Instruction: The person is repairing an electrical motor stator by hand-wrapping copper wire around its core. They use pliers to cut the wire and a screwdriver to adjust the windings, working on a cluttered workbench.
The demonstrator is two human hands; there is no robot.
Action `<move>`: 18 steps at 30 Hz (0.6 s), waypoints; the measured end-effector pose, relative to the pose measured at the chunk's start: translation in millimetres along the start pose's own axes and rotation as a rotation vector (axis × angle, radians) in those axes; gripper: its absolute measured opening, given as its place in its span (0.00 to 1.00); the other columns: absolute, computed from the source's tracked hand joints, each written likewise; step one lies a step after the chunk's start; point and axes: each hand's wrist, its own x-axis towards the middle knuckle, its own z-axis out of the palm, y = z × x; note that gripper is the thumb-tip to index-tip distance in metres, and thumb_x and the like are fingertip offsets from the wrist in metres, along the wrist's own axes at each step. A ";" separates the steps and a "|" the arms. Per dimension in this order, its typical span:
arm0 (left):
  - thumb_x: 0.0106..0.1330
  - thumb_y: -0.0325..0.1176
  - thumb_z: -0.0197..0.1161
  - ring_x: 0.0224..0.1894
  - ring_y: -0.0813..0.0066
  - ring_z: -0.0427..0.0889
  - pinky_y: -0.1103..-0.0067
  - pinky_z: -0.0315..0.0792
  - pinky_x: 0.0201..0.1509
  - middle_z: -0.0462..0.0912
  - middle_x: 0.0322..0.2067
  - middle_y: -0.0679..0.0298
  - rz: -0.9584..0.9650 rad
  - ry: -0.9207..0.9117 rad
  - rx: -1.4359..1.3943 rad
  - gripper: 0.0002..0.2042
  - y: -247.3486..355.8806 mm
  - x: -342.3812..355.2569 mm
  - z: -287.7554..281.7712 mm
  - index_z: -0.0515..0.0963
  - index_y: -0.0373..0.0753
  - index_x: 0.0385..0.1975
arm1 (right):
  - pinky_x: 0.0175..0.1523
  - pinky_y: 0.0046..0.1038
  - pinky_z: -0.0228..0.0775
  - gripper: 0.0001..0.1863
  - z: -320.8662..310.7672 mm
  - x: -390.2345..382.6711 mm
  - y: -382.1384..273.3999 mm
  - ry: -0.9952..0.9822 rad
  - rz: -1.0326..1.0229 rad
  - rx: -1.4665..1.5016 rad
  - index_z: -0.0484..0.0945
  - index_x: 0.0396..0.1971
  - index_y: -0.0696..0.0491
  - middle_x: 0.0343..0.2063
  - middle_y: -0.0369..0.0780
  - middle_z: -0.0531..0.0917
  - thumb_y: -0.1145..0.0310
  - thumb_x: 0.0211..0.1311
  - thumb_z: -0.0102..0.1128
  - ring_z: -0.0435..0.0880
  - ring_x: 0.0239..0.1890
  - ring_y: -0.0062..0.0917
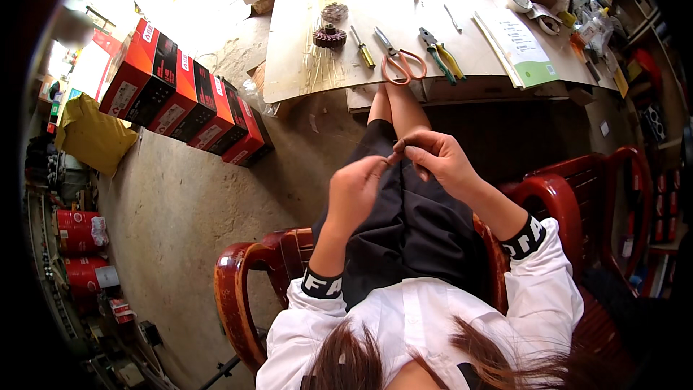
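I sit in a red wooden chair (238,274), hands raised over my lap in black shorts. My left hand (357,188) and my right hand (437,159) meet fingertip to fingertip, pinching a small thin item (395,150) between them; it is too small to identify. On the pale board table (375,22) ahead lie orange-handled scissors (399,60), green-and-yellow pliers (442,54), a yellow-handled screwdriver (363,48), a dark toothed gear (330,36) and thin pale strips (321,68).
A row of red-and-black boxes (188,101) lies on the concrete floor to the left, with a yellow bag (90,133) beyond. A green-and-white booklet (520,47) and cluttered small items fill the table's right end. Red cans (79,231) stand far left.
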 end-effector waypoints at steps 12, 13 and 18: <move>0.58 0.25 0.64 0.24 0.67 0.74 0.76 0.63 0.39 0.76 0.20 0.64 0.353 -0.236 0.104 0.06 3.8 -1.6 -33.8 0.84 0.40 0.34 | 0.28 0.12 0.66 0.08 -21.1 3.0 5.3 0.197 0.266 0.442 0.79 0.42 0.58 0.35 0.38 0.85 0.73 0.70 0.52 0.72 0.21 0.09; 0.58 0.25 0.64 0.25 0.67 0.75 0.76 0.63 0.38 0.77 0.20 0.63 0.350 -0.230 0.165 0.06 -4.5 -6.4 -32.3 0.83 0.40 0.34 | 0.27 0.12 0.65 0.08 -23.2 2.8 0.3 0.199 0.284 0.549 0.78 0.42 0.58 0.34 0.37 0.84 0.73 0.70 0.52 0.71 0.21 0.09; 0.60 0.28 0.63 0.26 0.66 0.77 0.74 0.64 0.37 0.79 0.22 0.62 0.294 -0.183 0.324 0.05 -33.5 -14.2 -38.9 0.82 0.41 0.35 | 0.30 0.13 0.68 0.08 -24.3 -7.3 -18.9 -0.007 0.167 0.638 0.77 0.44 0.56 0.34 0.36 0.83 0.72 0.71 0.51 0.79 0.25 0.12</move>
